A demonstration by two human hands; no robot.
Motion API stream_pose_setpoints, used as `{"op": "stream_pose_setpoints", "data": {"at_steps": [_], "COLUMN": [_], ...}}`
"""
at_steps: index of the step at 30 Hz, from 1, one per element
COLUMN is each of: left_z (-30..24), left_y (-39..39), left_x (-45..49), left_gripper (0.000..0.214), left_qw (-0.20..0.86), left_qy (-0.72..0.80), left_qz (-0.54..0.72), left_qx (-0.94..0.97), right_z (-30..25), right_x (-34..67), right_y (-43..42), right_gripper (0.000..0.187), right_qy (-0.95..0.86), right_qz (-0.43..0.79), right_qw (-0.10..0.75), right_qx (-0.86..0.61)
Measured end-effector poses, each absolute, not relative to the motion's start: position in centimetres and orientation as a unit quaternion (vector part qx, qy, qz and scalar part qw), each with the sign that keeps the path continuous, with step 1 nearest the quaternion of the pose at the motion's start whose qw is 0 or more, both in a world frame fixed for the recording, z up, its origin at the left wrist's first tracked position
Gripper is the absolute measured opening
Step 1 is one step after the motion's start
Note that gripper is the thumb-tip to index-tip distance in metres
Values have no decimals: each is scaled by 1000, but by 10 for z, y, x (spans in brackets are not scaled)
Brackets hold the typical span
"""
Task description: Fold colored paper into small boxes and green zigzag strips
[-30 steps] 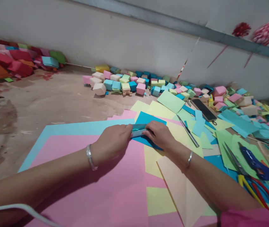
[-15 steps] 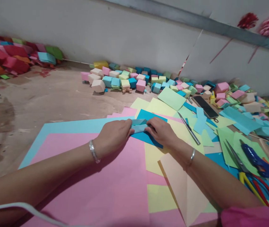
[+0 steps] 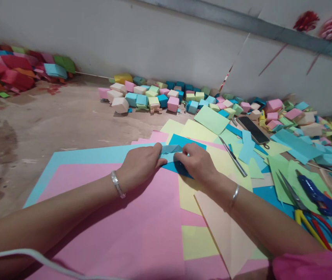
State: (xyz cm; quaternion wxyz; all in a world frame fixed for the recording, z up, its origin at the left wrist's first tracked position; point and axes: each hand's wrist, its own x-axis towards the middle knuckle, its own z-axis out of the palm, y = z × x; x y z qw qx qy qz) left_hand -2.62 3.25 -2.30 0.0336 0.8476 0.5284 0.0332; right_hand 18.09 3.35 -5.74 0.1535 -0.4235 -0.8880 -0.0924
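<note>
Between my two hands is a folded light blue paper piece point(image 3: 171, 149), with raised side walls and a hollow middle. My left hand point(image 3: 143, 160) pinches its left end, thumb in front and fingers behind. At the right end my right hand point(image 3: 198, 160) is closed on it, thumb pressed near the front wall and its curled fingers partly hidden. Under the piece lies a darker blue paper sheet point(image 3: 196, 141), on top of a large pink sheet point(image 3: 119, 217) and a light blue sheet point(image 3: 86, 154).
A craft knife point(image 3: 233, 158), a phone point(image 3: 253, 130), scissors point(image 3: 303, 214) and a blue-handled glue gun point(image 3: 317, 194) lie to the right among paper scraps. Several small paper boxes point(image 3: 142, 100) line the wall. A white cable point(image 3: 31, 252) crosses the lower left.
My right thumb has shifted left and inward along the front wall of the paper piece. My left thumb and fingers have spread slightly apart at its end.
</note>
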Motion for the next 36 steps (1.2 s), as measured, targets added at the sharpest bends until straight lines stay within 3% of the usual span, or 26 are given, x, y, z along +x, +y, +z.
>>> {"op": "stream_pose_setpoints", "data": {"at_steps": [4,14,20,31,36], "left_z": [-19,-18,-8,10,7], "left_y": [31,32,36,62,66], "left_x": [-23,-25,-35,-68,-59], "left_gripper": [22,28,32,34,36], "left_qw": [55,45,4,64,60], "left_qy": [545,547,540,566,545], "left_qz": [9,-4,-32,-130,7], "left_qx": [837,836,841,812,836], "right_z": [-50,-30,-31,-24,-23], "right_x": [174,183,183,184,182], "right_y": [18,12,14,17,16], "right_gripper": [21,22,22,21,22], "right_qy": [-914,-884,-888,-888,-887], "right_qz": [-139,-156,-149,-110,-108], "right_qw": [107,-65,-60,-89,-87], "right_qx": [-366,-436,-432,-437,-440]}}
